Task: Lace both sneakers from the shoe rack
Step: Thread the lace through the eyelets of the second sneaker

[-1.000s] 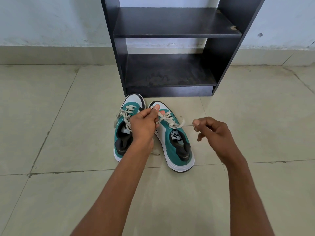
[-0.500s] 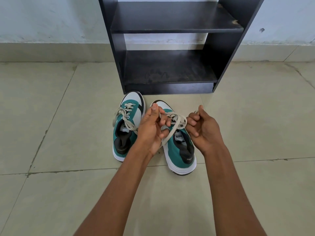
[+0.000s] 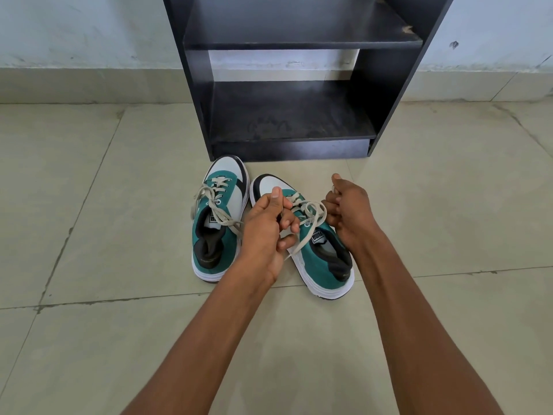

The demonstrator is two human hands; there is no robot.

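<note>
Two teal, white and black sneakers stand side by side on the tiled floor, toes toward the rack. The left sneaker [image 3: 218, 223] has its cream lace threaded, with loose ends draped over its sides. Over the right sneaker [image 3: 320, 259] my left hand [image 3: 266, 232] pinches one part of the cream lace [image 3: 311, 214], which curves in a loop across to my right hand [image 3: 350, 211]. That hand is closed on the lace's other end beside the shoe. A loose strand runs down under my left palm.
A black shoe rack [image 3: 293, 85] with two bare shelves stands against the wall just behind the sneakers. Beige floor tiles [image 3: 104, 205] with dark grout lines spread on all sides.
My right hand came in from the far right to the shoe, so the taut lace now forms a loop. My left hand dropped slightly and turned. The view moved closer to the rack.
</note>
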